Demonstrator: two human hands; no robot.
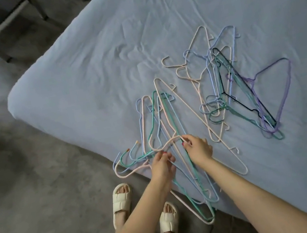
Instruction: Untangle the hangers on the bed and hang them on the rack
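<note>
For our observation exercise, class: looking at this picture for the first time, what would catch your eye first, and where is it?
First, the two hands at the bed's near edge: the left hand and right hand each pinch wire in a tangle of pink, green and blue hangers. Farther right on the blue sheet lies a second heap, with purple and black hangers among it. Below, cream sandals stand on the grey floor.

Bare forearms, red-painted nails on the fingers, cream padded slide sandals on both feet.
</note>
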